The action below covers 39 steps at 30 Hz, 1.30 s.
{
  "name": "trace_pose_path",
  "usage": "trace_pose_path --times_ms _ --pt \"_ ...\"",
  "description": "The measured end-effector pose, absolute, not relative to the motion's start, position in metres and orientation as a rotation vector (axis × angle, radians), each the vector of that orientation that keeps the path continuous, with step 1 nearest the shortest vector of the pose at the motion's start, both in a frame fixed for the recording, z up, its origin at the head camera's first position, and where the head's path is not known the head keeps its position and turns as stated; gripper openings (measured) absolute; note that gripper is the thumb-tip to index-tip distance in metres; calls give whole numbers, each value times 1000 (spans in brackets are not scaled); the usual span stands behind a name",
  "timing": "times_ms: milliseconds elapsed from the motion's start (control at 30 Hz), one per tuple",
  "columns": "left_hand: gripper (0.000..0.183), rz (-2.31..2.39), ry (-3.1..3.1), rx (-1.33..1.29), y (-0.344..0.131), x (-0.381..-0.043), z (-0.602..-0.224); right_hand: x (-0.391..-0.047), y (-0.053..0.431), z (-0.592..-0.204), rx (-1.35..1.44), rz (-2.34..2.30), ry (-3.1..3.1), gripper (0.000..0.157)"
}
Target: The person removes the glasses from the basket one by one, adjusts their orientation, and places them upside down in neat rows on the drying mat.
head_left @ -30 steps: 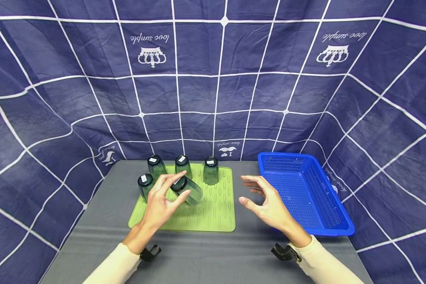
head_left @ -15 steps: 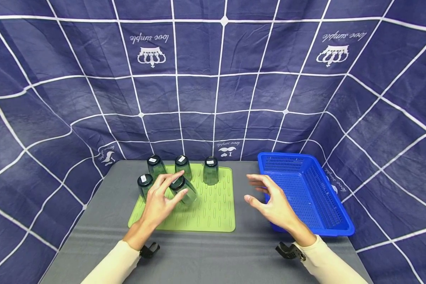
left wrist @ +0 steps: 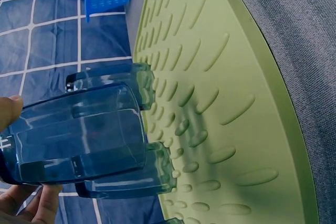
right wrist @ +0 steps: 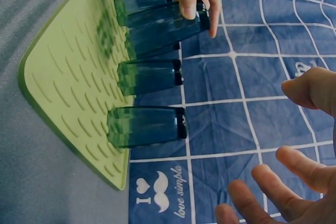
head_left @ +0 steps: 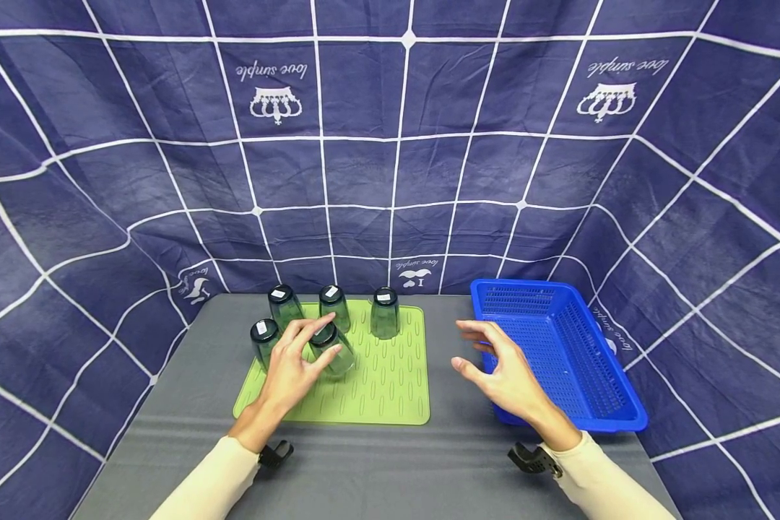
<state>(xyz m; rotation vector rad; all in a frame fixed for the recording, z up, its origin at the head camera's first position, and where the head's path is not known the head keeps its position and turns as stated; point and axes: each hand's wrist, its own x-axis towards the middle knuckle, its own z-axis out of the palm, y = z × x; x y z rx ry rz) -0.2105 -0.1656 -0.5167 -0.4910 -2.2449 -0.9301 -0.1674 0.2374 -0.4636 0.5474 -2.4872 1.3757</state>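
My left hand [head_left: 289, 372] grips a dark green-blue drinking glass [head_left: 338, 359] near its base, thumb on one side and fingers on the other. This glass is upside down and slightly tilted, its mouth close over the green ridged mat [head_left: 393, 397]. Several matching glasses stand inverted on the mat, including a back right glass [head_left: 385, 314], a back middle glass [head_left: 335, 307] and a left front glass [head_left: 264, 339]. White labels show on their bases. My right hand [head_left: 503, 375] hovers between mat and basket, fingers spread from the thumb, holding nothing.
A blue perforated plastic basket [head_left: 630, 408] sits at the right, partly behind my right hand. Grey cloth [head_left: 377, 469] covers the table. A navy curtain [head_left: 364, 173] with white grid lines encloses the back and sides.
The held glass has swung leftward and become more upright while my left hand stays nearly in place. My right hand has shifted slightly right, toward the basket.
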Motion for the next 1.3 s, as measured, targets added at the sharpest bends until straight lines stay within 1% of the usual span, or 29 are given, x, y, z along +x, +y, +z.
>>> trace_pose_path --times_ms 267,600,1300 --pt "61 -915 -2264 -466 -167 -217 -523 -169 240 -469 543 1330 -2497 58" --pt "62 -917 -2310 -426 -169 -225 -530 -169 246 -473 520 1251 -2515 59" --pt "61 -929 -2358 -371 -175 -235 -542 -169 259 -480 556 898 -2518 68"
